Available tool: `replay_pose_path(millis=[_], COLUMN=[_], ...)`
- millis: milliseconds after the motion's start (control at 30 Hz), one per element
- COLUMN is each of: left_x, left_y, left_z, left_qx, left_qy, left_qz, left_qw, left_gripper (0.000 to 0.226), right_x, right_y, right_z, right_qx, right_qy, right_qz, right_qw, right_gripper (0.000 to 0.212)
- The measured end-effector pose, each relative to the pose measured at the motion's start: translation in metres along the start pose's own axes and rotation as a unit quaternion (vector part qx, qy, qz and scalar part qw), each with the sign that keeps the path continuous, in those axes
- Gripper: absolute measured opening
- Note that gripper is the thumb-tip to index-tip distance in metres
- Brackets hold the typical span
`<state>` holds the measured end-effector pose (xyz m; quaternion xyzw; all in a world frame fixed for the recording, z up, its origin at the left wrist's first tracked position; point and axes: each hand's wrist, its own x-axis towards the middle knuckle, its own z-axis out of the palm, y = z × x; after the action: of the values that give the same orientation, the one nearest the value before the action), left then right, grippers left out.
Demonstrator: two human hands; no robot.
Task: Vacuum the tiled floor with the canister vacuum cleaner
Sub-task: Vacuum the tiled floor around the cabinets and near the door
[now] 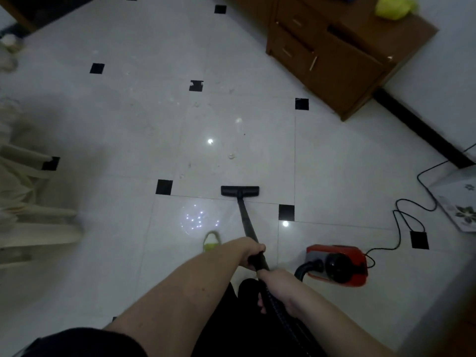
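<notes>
Gleaming white tiled floor (128,112) beside wooden cabinet (334,55).

Pale chairs (31,197) blurred, cut by left edge; hose (280,313) lower end hidden in dark clothing.

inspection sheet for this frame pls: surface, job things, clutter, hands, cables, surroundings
Surface: pale tiled floor with black inset squares; crumbs ahead of the floor head.
Job's things: floor head flat on the tiles, wand running back to the hands; red canister on the right, hose attached.
Clutter: green slipper beside the wand.
Hands: left hand and right hand both grip the wand.
Cables: black cord loops from the canister toward the wall.
Surroundings: wooden cabinet, pale chair at left.
</notes>
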<state>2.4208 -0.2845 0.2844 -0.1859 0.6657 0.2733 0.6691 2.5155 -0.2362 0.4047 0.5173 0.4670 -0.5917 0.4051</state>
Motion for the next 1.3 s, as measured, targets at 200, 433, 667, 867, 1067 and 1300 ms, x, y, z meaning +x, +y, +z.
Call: replay_pose_path(millis=[200, 433, 667, 867, 1067, 1300], left_x=[0.007, 0.016, 0.021, 0.025, 0.029, 0.027], left_y=[0.028, 0.085, 0.154, 0.194, 0.183, 0.128], left_z=[-0.04, -0.115, -0.167, -0.182, -0.176, -0.138], left_qx=[0.018, 0.08, 0.109, 0.145, 0.143, 0.117], left_qy=[-0.005, -0.018, -0.007, -0.003, -0.014, -0.014], left_qz=[0.007, -0.011, 0.028, 0.035, 0.027, 0.021], left_qw=[1.0, 0.997, 0.994, 0.989, 0.989, 0.993], left_gripper=[0.018, 0.017, 0.031, 0.024, 0.024, 0.023], right_x=[0.016, 0.022, 0.035, 0.051, 0.055, 0.04], right_y=[-0.045, -0.137, -0.222, -0.256, -0.24, -0.176], right_z=[0.016, 0.052, 0.054, 0.045, 0.043, 0.04], right_qx=[-0.015, 0.01, 0.043, 0.074, 0.059, 0.042], right_qy=[0.011, 0.019, 0.021, 0.03, 0.019, -0.002], right_qz=[0.022, 0.008, 0.017, -0.003, 0.004, -0.009], right_qw=[1.0, 1.0, 0.999, 0.997, 0.998, 0.999], right_gripper=[0.034, 0.03, 0.03, 0.025, 0.033, 0.025])
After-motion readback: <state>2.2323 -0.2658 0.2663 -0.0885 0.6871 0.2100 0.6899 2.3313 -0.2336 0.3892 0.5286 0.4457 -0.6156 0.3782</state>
